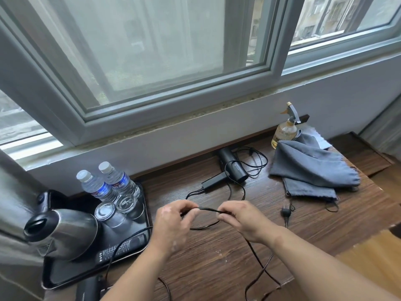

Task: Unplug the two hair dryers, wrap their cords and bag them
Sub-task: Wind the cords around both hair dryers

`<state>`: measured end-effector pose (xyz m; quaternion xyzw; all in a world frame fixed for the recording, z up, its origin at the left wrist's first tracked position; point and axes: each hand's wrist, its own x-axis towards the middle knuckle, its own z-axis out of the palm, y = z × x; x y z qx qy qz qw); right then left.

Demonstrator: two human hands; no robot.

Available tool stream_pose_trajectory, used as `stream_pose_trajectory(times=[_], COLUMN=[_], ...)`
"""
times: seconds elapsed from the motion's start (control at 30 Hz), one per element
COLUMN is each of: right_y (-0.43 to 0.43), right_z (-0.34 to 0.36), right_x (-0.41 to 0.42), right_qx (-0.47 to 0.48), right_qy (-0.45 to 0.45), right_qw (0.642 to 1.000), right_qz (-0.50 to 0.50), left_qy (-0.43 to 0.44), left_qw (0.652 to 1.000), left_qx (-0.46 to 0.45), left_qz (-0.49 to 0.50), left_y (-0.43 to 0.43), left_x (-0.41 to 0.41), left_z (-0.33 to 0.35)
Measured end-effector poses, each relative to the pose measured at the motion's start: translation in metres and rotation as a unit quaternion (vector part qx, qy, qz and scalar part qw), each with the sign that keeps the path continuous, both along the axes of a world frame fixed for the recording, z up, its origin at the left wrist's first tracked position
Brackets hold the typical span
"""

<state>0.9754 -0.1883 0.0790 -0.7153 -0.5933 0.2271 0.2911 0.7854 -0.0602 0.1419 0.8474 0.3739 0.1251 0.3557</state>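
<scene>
Your left hand [173, 220] and right hand [240, 218] each pinch the same black cord [208, 210], holding a short stretch of it between them just above the wooden bench [206, 268]. The rest of it trails in loose loops toward you. One black hair dryer [233, 168] lies at the back by the wall, wire coiled beside it. A second hair dryer [89, 287] shows partly at the near edge, by the tray [63, 272]. A plug [286, 211] lies loose on the bench right of your right hand, near the grey cloth bags [308, 168]. You cannot tell which dryer the held cord belongs to.
</scene>
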Motion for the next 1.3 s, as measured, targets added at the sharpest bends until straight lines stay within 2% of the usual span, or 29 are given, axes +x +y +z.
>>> stream_pose_trajectory(times=[0.23, 0.57, 0.77, 0.97, 1.13, 1.3], right_y=[-0.027, -0.034, -0.019, -0.003, -0.002, -0.024], right_z=[-0.021, -0.016, -0.007, 0.011, 0.017, 0.002], right_x=[0.034, 0.052, 0.044, 0.024, 0.017, 0.034], right_qx=[-0.064, -0.103, -0.068, -0.015, 0.014, -0.018], right_qy=[0.003, 0.001, -0.016, -0.018, -0.007, -0.003], right_qw=[0.996, 0.990, 0.994, 0.999, 1.000, 0.999], right_qz=[-0.063, -0.098, -0.088, -0.044, -0.026, -0.031], left_qy=[-0.013, 0.057, 0.101, 0.069, 0.026, 0.010], left_qw=[0.998, 0.991, 0.994, 0.996, 0.999, 1.000], left_qx=[-0.003, -0.018, 0.001, 0.015, 0.016, -0.009], left_qz=[0.059, 0.122, 0.038, -0.053, -0.044, -0.001], left_y=[0.033, 0.046, 0.029, -0.002, -0.012, 0.001], left_x=[-0.026, -0.060, -0.038, 0.013, 0.033, 0.019], left_z=[-0.012, -0.032, -0.023, -0.010, -0.007, -0.011])
